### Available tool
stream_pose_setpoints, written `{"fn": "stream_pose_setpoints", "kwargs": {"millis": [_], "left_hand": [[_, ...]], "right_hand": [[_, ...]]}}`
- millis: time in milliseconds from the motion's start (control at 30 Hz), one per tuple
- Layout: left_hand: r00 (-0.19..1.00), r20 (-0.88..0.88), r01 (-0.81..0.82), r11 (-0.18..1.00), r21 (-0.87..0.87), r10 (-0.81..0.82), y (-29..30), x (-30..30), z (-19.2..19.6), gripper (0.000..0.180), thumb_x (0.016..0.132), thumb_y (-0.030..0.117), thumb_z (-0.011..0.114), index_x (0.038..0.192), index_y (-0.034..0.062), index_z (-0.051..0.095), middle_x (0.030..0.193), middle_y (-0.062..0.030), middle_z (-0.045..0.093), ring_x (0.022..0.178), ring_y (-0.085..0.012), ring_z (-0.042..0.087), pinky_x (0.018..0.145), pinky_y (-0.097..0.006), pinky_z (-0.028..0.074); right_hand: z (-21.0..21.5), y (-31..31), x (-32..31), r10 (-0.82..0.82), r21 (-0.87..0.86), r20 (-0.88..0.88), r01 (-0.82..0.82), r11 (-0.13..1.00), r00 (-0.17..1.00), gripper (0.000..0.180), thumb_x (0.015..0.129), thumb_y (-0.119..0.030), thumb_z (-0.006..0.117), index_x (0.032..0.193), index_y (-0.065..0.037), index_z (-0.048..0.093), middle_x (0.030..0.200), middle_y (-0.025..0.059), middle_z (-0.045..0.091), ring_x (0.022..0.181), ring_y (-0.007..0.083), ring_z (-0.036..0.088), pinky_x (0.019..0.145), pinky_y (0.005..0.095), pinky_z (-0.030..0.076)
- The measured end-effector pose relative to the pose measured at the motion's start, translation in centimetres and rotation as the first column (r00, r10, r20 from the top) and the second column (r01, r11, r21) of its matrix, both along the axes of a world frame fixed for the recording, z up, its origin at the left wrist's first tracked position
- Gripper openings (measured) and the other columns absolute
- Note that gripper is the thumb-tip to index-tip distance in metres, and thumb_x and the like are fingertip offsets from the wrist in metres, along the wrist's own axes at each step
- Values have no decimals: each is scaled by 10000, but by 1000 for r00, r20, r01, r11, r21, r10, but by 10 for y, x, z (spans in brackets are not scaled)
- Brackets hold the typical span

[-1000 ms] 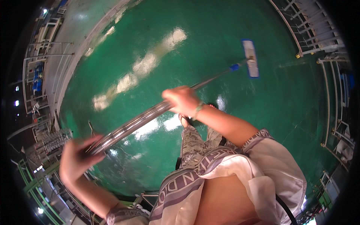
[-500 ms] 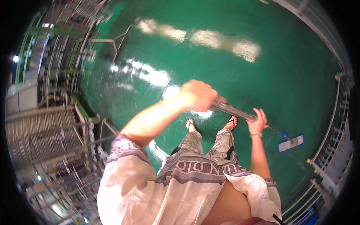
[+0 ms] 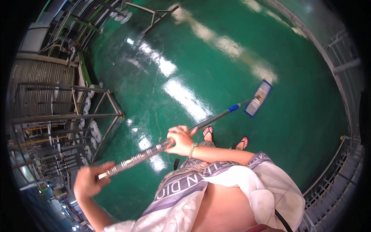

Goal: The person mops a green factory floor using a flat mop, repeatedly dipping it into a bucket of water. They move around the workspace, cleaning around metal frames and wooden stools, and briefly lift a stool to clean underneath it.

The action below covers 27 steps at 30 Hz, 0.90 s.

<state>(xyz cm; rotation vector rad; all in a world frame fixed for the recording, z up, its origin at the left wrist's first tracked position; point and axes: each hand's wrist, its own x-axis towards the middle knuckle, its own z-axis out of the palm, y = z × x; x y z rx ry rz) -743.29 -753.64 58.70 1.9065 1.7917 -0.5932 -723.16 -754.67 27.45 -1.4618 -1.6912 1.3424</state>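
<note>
A long-handled flat mop (image 3: 145, 155) slants across in front of me, from the lower left to the floor ahead. My left hand (image 3: 92, 181), somewhat smeared by motion, is closed around the top end of its grey handle. Farther down the shaft, my right hand (image 3: 181, 141) wraps around it, a bracelet at the wrist. Past a blue collar, the mop's rectangular head (image 3: 258, 99), pale on top with a blue rim, lies on the glossy green floor (image 3: 216, 73) to the right of centre.
My sandalled feet (image 3: 208, 134) stand just beyond the shaft. At left, a metal frame (image 3: 112, 101) with white toothed wheels stands next to a large ribbed roll (image 3: 42, 83). Another metal bracket (image 3: 154, 17) juts over the floor farther off. Railings (image 3: 332, 185) line the right side.
The mop head has swung from the right to farther ahead and nearer the centre. My left hand has moved down and left, my right hand leftward, both still holding the handle.
</note>
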Motion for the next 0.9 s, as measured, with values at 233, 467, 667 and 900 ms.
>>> {"fn": "stream_pose_setpoints", "kwargs": {"millis": [233,467,667,900], "left_hand": [[844,86,-520,847,-112,529,-37,-46,-29,534,625,39,705,1142,146,622,824,-97,687,622,-143,648,618,-274,487],[540,350,-578,639,-507,766,4,-19,-117,551,767,44,663,1283,12,473,771,-10,602,508,-55,450,451,-221,387],[497,461,-394,665,-635,735,102,74,-227,505,841,57,583,1323,61,429,755,13,546,545,-57,446,495,-221,383],[349,434,-85,489,-868,831,295,260,-370,529,923,188,498,1407,187,282,595,-10,464,463,-120,469,407,-259,400]], "right_hand": [[-30,63,-49,436,16,18,-437,899,900,434,494,-371,798,837,-163,635,1066,-24,550,1180,321,345,887,759,-63],[-85,131,14,503,1,110,-506,862,857,364,468,-412,756,700,-168,619,871,-42,545,1058,233,434,892,762,-70],[-138,219,146,367,9,270,-383,924,890,411,491,-358,750,831,-153,641,1082,80,542,1112,310,444,1006,666,110],[-170,223,344,-584,103,367,592,799,724,523,689,-208,692,1172,-98,522,1150,158,539,1109,327,478,953,393,382]]}}
